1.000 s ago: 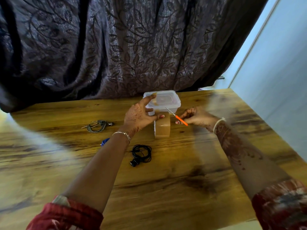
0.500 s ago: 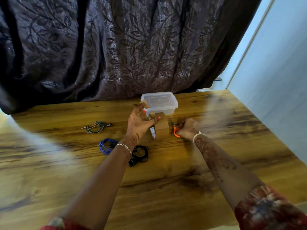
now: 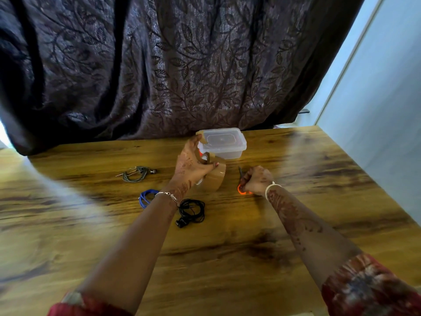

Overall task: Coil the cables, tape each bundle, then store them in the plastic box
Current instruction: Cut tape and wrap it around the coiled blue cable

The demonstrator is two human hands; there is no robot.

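The left hand [image 3: 191, 167] grips the light, stiff tape roll [image 3: 215, 179] just nearer than the plastic box [image 3: 222, 143], its sticky free end probably best pinched at the edge, while the right hand [image 3: 256, 180] curls round orange scissors [image 3: 241, 190].

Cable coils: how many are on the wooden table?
3. A grey-green coiled cable lies farthest left; a blue coiled cable is partly hidden behind the left forearm; a black coiled cable lies beside it, nearer the camera. More may be hidden.
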